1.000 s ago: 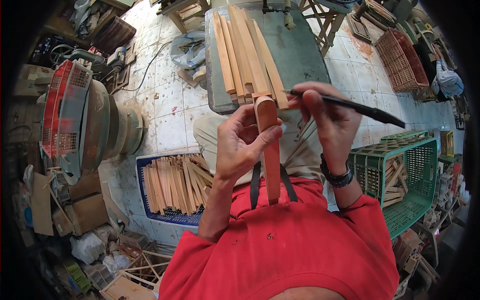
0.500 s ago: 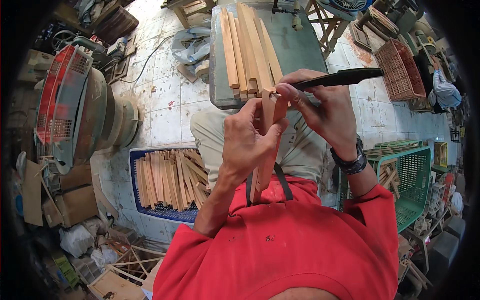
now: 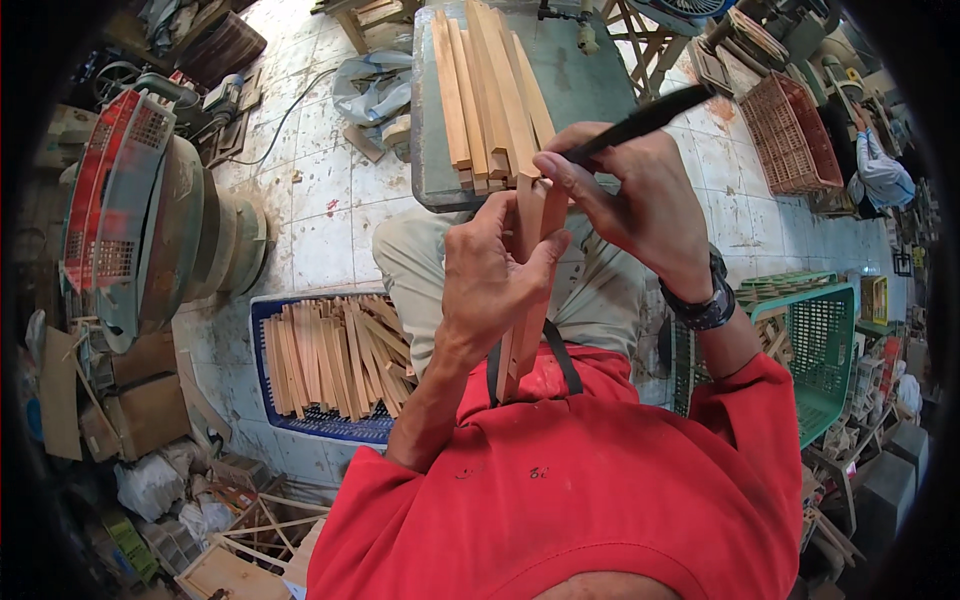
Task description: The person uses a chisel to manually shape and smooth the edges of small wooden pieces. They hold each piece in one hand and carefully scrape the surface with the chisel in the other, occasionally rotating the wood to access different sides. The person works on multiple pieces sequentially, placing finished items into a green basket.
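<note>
My left hand (image 3: 497, 272) is wrapped round a reddish-brown wooden strip (image 3: 530, 232), which stands on a slant in front of my red shirt, its top end pointing away from me. Close by that top end, my right hand (image 3: 640, 195) grips a slim black-handled tool (image 3: 648, 118). The handle tapers to a point up and to the right. The working end lies at the strip's tip, and the fingers hide it, so its exact form does not show. The right thumb presses close to the strip's end.
Several paler strips (image 3: 485, 95) lie on a green-grey bench (image 3: 590, 85) ahead. A blue crate (image 3: 330, 425) of strips stands at my left, a green crate (image 3: 825, 365) at my right. A round machine (image 3: 165, 225) is far left; another person (image 3: 882, 170) is at far right.
The black tool's free end has swung upward and to the left, so its handle tilts more steeply. My left hand keeps hold of the wooden strip in nearly the same place.
</note>
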`<state>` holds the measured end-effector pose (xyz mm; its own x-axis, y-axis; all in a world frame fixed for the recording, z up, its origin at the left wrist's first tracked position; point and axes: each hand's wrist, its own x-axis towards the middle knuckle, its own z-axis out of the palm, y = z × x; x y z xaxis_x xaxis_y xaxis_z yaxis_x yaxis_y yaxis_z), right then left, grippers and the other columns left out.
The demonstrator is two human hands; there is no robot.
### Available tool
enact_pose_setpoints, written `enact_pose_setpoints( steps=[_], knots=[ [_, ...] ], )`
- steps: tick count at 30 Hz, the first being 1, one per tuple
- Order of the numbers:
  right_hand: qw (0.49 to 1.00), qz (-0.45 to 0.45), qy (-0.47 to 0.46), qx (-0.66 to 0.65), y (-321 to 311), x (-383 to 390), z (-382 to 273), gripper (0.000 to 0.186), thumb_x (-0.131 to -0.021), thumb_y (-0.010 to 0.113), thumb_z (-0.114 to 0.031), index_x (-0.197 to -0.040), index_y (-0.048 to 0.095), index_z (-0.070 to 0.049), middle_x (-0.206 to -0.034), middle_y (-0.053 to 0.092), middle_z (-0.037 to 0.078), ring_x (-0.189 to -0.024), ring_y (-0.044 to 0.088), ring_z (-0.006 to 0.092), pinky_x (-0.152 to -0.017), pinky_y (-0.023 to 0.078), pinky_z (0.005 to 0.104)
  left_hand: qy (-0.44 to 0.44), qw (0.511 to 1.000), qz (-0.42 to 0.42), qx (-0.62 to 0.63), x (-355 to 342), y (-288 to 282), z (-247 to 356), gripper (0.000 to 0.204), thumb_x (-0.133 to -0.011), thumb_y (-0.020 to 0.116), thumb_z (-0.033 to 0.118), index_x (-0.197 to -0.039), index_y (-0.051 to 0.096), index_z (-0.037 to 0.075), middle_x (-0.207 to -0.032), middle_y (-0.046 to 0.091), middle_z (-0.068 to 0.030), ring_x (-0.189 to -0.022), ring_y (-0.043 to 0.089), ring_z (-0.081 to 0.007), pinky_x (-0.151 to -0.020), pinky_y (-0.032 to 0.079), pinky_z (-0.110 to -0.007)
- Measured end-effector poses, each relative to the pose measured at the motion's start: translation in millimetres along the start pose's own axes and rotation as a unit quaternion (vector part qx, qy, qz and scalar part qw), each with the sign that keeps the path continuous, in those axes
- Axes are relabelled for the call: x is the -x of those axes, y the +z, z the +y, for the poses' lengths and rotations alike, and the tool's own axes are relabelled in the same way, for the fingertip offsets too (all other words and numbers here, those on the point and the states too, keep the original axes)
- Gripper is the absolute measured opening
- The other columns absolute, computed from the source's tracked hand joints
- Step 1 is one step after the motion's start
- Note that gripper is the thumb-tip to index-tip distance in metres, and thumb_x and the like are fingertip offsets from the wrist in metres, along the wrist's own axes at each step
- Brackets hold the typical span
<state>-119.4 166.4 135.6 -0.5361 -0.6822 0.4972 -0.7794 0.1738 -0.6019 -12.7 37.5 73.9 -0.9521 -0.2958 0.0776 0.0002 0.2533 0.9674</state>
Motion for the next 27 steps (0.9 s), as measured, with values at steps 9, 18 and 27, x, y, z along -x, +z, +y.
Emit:
enact_pose_setpoints(
  steps=[9,18,27],
  knots=[
    [0.92,0.169,0.225,-0.272,10,31,-1,0.015,-0.101,0.051,-0.01,-0.106,0.061,0.0,-0.081,0.069,0.008,-0.067,0.063,0.0094,-0.062,0.05,0.0245,-0.062,0.984,-0.04,0.162,-6,-26,-25,0.034,-0.086,0.074,0.007,-0.114,0.059,-0.004,-0.096,0.071,-0.011,-0.08,0.07,-0.017,-0.073,0.059,-0.03],
    [0.941,0.038,0.301,-0.146,126,121,-25,0.051,-0.084,0.076,-0.024,-0.124,0.055,0.001,-0.094,0.071,0.017,-0.079,0.071,0.0271,-0.072,0.054,0.034,-0.123,0.956,-0.018,0.267,-13,-31,-38,0.037,-0.088,0.074,0.016,-0.116,0.058,-0.003,-0.096,0.07,-0.0107,-0.083,0.069,-0.0164,-0.075,0.057,-0.03],
    [0.812,0.064,0.407,-0.414,128,150,-21,0.033,-0.093,0.06,-0.01,-0.121,0.05,0.004,-0.096,0.068,0.013,-0.084,0.071,0.0209,-0.073,0.056,0.0294,-0.12,0.939,-0.093,0.308,-3,-27,-82,0.041,-0.095,0.065,0.016,-0.13,0.051,-0.001,-0.107,0.068,-0.0089,-0.094,0.068,-0.0176,-0.078,0.058,-0.032]
  ],
)
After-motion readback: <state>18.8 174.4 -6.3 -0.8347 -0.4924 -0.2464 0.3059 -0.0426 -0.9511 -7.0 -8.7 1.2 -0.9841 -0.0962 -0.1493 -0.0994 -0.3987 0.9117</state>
